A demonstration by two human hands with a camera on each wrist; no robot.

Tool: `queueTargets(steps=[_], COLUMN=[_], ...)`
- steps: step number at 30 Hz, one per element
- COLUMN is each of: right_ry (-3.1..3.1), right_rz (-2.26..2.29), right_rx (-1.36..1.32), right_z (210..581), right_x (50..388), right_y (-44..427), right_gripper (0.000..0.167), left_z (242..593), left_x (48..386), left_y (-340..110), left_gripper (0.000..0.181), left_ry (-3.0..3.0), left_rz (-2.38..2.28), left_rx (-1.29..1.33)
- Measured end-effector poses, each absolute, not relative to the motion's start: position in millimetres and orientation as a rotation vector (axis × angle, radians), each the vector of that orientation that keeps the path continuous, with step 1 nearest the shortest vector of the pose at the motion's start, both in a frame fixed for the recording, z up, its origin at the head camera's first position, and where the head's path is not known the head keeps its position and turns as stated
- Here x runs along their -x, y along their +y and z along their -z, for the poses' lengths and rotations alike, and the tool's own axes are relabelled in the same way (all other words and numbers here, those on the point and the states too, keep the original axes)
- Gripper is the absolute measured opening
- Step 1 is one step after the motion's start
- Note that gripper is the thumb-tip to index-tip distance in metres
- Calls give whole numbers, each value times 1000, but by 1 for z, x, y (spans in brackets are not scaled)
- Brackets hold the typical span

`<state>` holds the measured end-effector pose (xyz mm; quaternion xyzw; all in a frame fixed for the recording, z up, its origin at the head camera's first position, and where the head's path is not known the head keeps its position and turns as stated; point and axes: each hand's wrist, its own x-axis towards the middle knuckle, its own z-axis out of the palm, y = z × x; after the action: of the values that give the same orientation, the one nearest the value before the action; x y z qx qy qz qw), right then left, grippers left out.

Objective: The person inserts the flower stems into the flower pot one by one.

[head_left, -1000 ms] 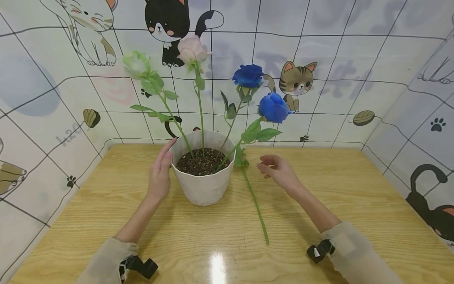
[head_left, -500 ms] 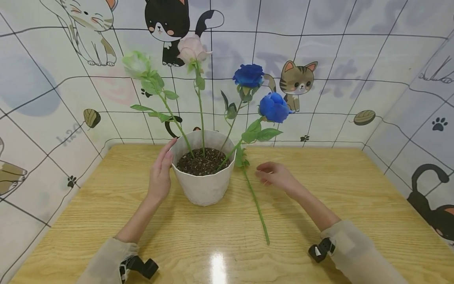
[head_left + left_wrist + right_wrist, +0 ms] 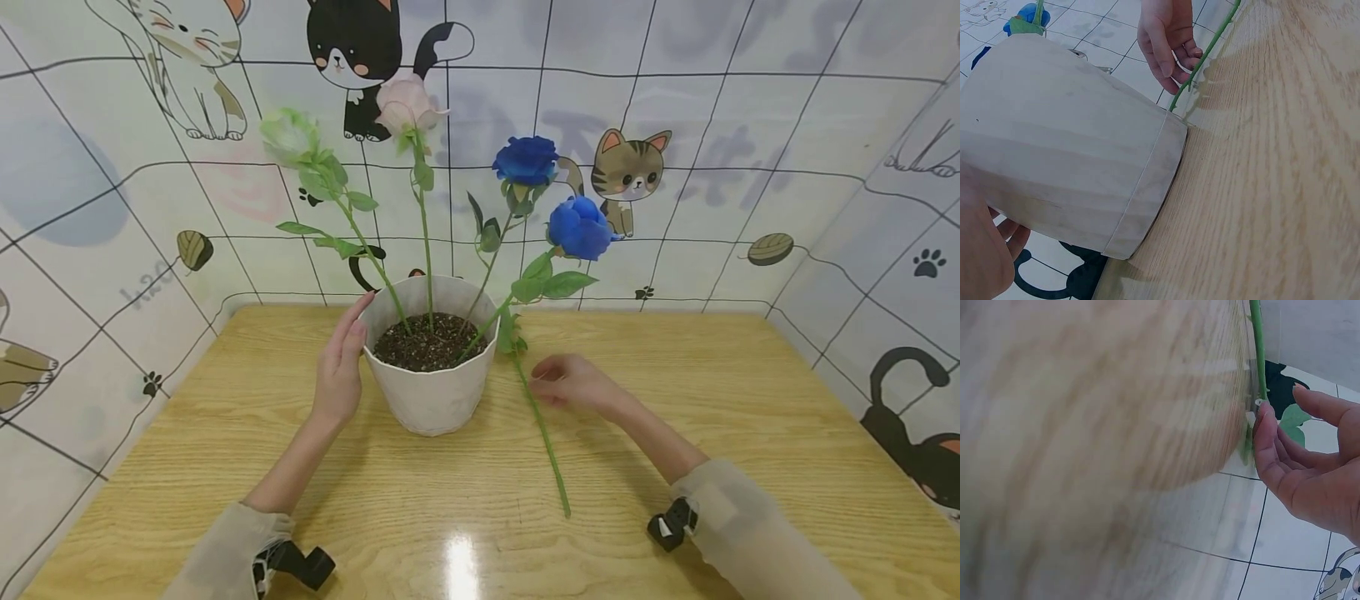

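Note:
A white pot (image 3: 429, 400) of dark soil (image 3: 420, 346) stands on the table with several roses upright or leaning in it. My left hand (image 3: 339, 371) rests against the pot's left side, its fingers extended along the wall. To the right of the pot a green flower stem (image 3: 551, 450) lies on the table; leaves and the pot hide its far end. My right hand (image 3: 573, 383) is beside that stem, fingers loosely bent. In the right wrist view the thumb stands apart from the fingers (image 3: 1266, 440), which are close to the stem (image 3: 1258, 350); contact is unclear.
The potted roses are pale green (image 3: 290, 137), pink (image 3: 407, 104), dark blue (image 3: 525, 161) and bright blue (image 3: 580, 227). The bright blue one leans out over the pot's right rim. A cat-patterned wall covering (image 3: 697, 275) borders the wooden table (image 3: 712, 392) behind and at the sides.
My right hand has moved a little left and nearer to me, down to the lying stem. The left hand, the pot and the roses have kept their places.

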<state>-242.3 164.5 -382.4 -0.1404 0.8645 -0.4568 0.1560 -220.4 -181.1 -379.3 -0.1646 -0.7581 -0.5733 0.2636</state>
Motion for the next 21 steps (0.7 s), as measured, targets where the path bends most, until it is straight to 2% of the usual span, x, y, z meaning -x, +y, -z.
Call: queueTargets(steps=[14,21], right_ry=[2478,2499], right_rz=[1208,1205], right_rx=[441,379], right_z=[386,388], right_x=[246,249], right_y=[156,151], right_gripper=[30,26], left_z=[379,379], left_x=[221,220], left_y=[-181,-181], left_gripper=[45,45], left_ry=[-2042,-2046], left_rz=[1556,1550], left_rx=[446,444])
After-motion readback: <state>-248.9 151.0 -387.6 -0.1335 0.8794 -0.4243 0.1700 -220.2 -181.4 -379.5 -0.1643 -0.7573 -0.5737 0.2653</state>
